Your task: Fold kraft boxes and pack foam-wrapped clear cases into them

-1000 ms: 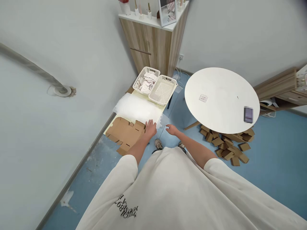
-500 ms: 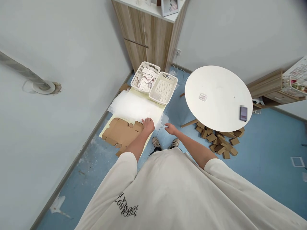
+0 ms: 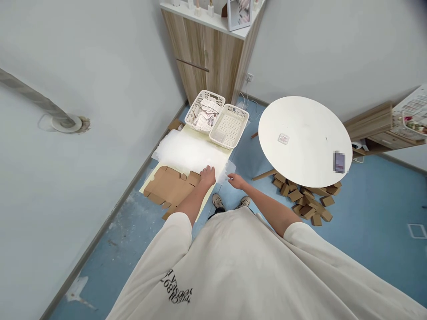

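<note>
A stack of thin, translucent white plastic sheets [image 3: 187, 149] lies fanned out on a pale yellow board. My left hand [image 3: 208, 175] rests on the near edge of the stack, fingers spread and pressing down. Just right of it, my right hand [image 3: 236, 181] pinches at the sheets' protruding right edge; the bit between its fingertips is small and partly hidden. Flat brown cardboard box blanks [image 3: 170, 186] lie left of my left hand, on the near part of the board.
Behind the sheets stand a white basket [image 3: 195, 129] of printed packets and a second white basket [image 3: 230, 141]. On the right is a round white table [image 3: 300, 133] with a phone-like item and a small card. Small brown boxes [image 3: 307, 202] are heaped on the floor below it.
The view has tipped slightly, so everything sits a little lower. My right hand's fingers have closed at the sheet edge. My left hand stays on the stack.
</note>
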Demonstrator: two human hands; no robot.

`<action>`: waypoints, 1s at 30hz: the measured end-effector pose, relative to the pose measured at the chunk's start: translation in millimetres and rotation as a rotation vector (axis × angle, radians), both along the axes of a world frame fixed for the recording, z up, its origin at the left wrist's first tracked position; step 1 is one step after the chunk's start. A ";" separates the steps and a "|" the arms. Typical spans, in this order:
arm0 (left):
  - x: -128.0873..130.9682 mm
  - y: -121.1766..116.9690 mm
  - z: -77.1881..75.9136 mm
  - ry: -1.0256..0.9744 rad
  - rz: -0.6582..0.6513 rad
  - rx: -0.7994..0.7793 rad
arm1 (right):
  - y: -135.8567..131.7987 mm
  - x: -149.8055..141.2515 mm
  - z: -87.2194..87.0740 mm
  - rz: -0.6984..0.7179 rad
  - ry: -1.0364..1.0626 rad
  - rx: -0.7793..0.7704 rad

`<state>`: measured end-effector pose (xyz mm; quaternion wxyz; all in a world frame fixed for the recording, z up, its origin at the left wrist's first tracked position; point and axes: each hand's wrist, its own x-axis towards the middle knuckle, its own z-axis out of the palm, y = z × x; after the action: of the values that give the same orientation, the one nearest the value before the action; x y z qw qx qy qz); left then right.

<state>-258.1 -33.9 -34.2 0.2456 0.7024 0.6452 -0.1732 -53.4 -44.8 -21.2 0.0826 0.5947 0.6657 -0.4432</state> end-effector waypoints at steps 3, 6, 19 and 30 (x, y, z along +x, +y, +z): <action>0.1 0.9 0.2 0.007 -0.006 0.006 | -0.7 5.0 -0.3 -0.003 -0.014 -0.011; -1.5 1.2 1.8 -0.006 -0.006 0.009 | 0.1 7.8 -1.3 -0.004 -0.012 -0.003; -10.9 1.1 21.3 -0.134 0.064 0.101 | 35.5 -25.7 2.4 -0.230 0.162 0.021; -11.0 -25.3 32.3 -0.405 -0.240 0.179 | 68.4 -70.6 -0.4 -0.682 0.321 -0.174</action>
<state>-269.0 -59.2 -1.9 0.2844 0.8133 0.5077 0.0012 -124.1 23.6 -21.6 -0.1246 0.6957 0.3942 -0.5874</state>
